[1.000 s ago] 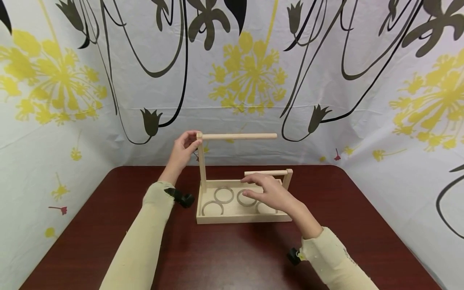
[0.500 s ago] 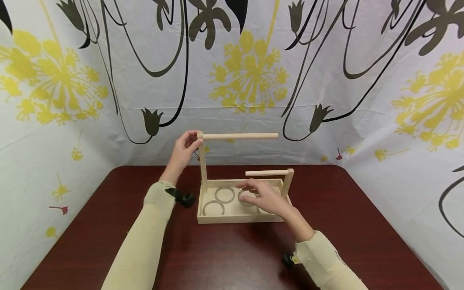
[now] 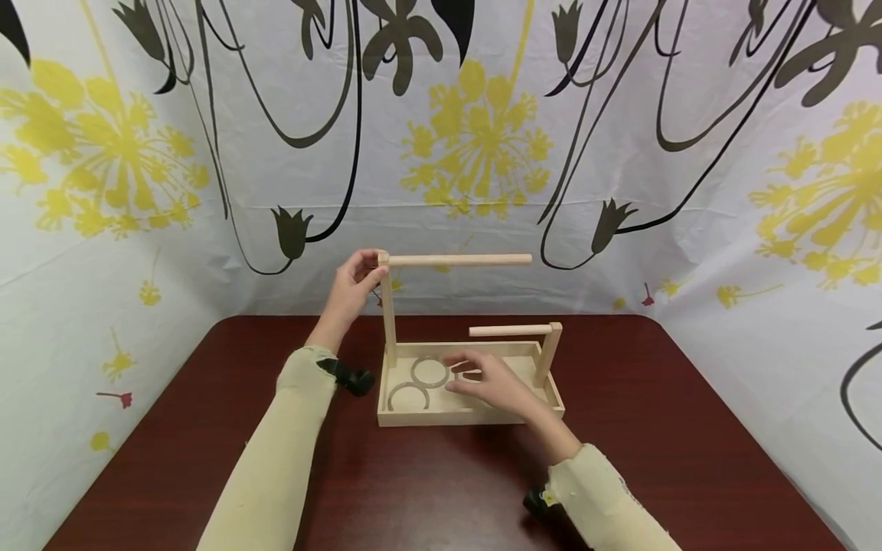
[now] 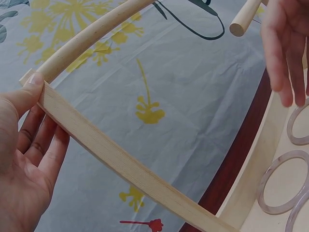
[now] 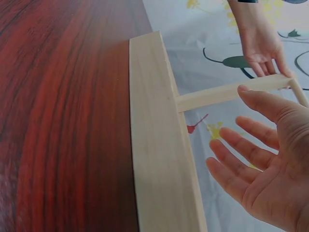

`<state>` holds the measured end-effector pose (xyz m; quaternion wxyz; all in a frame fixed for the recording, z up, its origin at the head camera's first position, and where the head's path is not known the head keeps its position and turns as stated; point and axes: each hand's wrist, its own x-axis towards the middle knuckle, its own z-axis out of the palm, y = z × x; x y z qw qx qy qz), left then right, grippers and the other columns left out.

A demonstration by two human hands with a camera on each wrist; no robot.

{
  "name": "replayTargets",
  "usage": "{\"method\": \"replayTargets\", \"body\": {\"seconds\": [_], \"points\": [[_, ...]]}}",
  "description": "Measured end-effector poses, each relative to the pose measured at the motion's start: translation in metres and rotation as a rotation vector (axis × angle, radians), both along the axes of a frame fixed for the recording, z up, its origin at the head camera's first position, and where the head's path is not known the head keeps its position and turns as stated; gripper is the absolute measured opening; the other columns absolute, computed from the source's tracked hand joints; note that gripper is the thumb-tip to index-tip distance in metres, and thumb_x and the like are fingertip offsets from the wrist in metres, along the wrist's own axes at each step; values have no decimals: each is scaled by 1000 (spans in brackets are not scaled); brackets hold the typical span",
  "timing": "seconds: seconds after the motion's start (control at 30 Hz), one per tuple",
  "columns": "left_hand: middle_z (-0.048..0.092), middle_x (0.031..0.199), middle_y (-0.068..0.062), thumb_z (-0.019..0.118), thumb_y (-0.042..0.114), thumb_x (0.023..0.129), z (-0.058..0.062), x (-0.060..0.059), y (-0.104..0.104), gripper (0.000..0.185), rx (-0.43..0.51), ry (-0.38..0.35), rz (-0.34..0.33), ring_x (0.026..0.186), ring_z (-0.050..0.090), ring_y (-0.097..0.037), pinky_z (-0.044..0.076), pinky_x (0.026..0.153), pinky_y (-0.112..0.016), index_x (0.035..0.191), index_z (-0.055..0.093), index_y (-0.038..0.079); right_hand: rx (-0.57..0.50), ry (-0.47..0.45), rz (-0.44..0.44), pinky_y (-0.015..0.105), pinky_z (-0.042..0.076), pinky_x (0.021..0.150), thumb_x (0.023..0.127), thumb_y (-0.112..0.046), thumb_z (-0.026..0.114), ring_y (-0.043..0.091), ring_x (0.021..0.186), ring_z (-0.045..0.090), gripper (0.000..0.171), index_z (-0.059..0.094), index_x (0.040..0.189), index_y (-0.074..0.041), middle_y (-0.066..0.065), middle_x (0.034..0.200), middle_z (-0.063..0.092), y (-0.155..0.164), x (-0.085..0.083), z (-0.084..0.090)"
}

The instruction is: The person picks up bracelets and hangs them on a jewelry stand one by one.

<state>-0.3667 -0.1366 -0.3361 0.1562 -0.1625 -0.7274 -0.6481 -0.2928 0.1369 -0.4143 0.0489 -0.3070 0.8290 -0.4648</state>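
The left hand (image 3: 351, 287) grips the top of the tall post (image 3: 389, 321) of a wooden tray (image 3: 441, 415) on the bench (image 3: 207, 428) — thumb on the corner where the upper dowel (image 3: 458, 260) joins, fingers (image 4: 41, 145) behind. The right hand (image 3: 492, 383) hovers inside the tray, fingers (image 5: 236, 154) spread and straight, grasping nothing — just above the rings (image 3: 429, 372) lying flat in it.

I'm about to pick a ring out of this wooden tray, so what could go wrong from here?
The right hand is open over the rings, which lie flat in the tray, so fingers may slide over a ring rather than lift it. The short post's rod juts over that hand; lifting straight up could knock it. The left hand only pinches the top of the tall post, so a bump might tip the tray.
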Motion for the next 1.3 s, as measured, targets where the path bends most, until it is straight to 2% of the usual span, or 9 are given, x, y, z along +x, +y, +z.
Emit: {"method": "replayTargets", "body": {"seconds": [0.27,0.5,0.63,0.83,1.03,1.17,1.3], "points": [[61,110,1,60,13,100,2,2,1,34,-8,-11,2,94,60,1,50,82,-14,130,55,-4,-88,-29,-41,57,48,102,91,-8,71,48,120,59,45,56,132,3,26,132,59,-9,-8,-12],[60,110,1,60,12,100,1,2,0,34,-1,-14,1,94,59,1,50,82,-14,131,55,-4,-126,-74,-109,50,52,100,93,-11,70,48,123,57,48,53,136,1,29,136,55,-16,-15,-23],[60,108,4,60,11,100,1,2,0,34,6,-17,1,94,60,1,50,82,-14,130,55,-4,-168,-111,-140,47,53,100,93,-12,70,49,124,56,53,49,139,4,30,137,53,-21,-20,-27],[60,108,3,60,12,100,0,2,-1,35,5,-16,4,94,59,1,50,83,-15,130,56,-4,-215,-190,-236,46,53,100,92,-13,71,45,127,56,56,48,141,3,27,139,54,-29,-25,-32],[60,109,2,60,12,100,0,3,-1,35,8,-30,5,95,59,2,49,84,-15,131,55,-4,-253,-239,-320,46,50,104,92,-13,71,43,127,57,56,48,139,6,27,139,53,-36,-30,-39],[60,110,1,60,12,100,1,2,0,36,9,-30,-1,95,60,2,50,85,-17,131,55,-4,-245,-265,-376,48,47,107,91,-16,72,42,127,56,54,51,137,6,26,138,55,-39,-32,-42],[60,110,1,61,12,100,1,2,1,35,9,-28,-3,95,60,1,52,89,-23,131,55,-4,-179,-257,-422,47,46,108,91,-20,73,39,126,57,54,54,134,5,24,135,58,-42,-32,-42]]}}
